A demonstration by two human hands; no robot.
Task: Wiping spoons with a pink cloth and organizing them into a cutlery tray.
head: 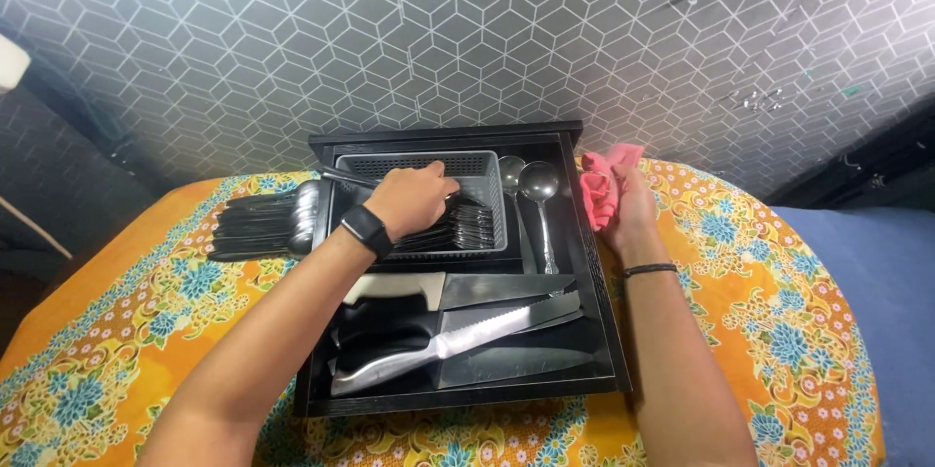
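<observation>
A black tray (609, 331) is set on a table with an orange flowered cloth (769, 331). Inside the tray, at its far end, a small grey basket (487, 175) is seen. The left hand (414, 196) is laid over the basket, and its fingers (443, 175) are bent down onto the forks (467, 225) inside it. Whether a fork is really gripped cannot be told. A black watch (367, 230) is worn on that wrist. A pink cloth (602, 185) is held bunched up in the right hand (628, 214), just beside the right edge of the tray. Two big spoons (538, 185) are laid in the tray between the basket and the right edge. Large knives (467, 326) are laid in the near part of the tray. A pile of spoons (268, 222) is seen outside the tray, just past its left edge.
</observation>
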